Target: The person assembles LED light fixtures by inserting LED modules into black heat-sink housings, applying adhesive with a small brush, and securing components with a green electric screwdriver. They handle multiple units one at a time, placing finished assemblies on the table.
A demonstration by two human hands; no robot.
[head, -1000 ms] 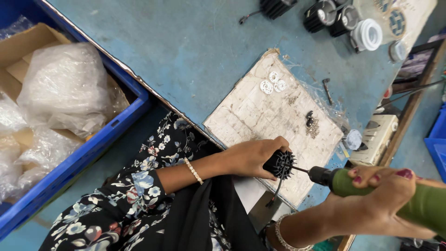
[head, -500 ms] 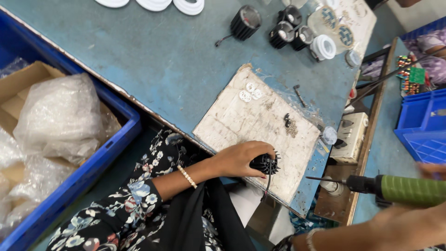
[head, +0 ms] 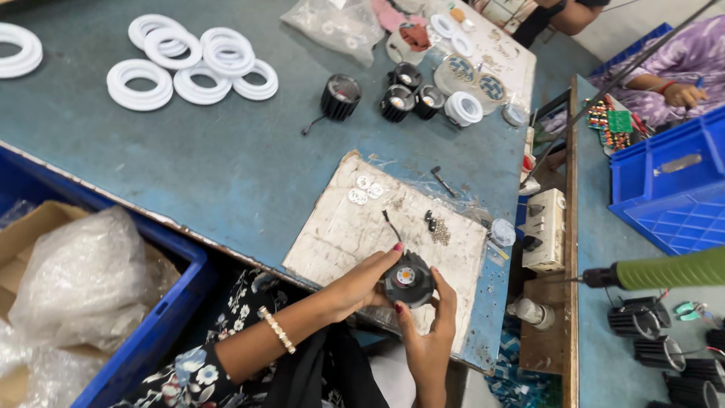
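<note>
1. The left hand and right hand close together around a black finned lamp housing, fingers clamped on its rim.
2. They work over the worn white board at the blue table's near edge.
3. The housing sits between both palms, its orange centre facing up; a green screwdriver hangs well apart.

White rings, blue crate, green screwdriver.
</note>
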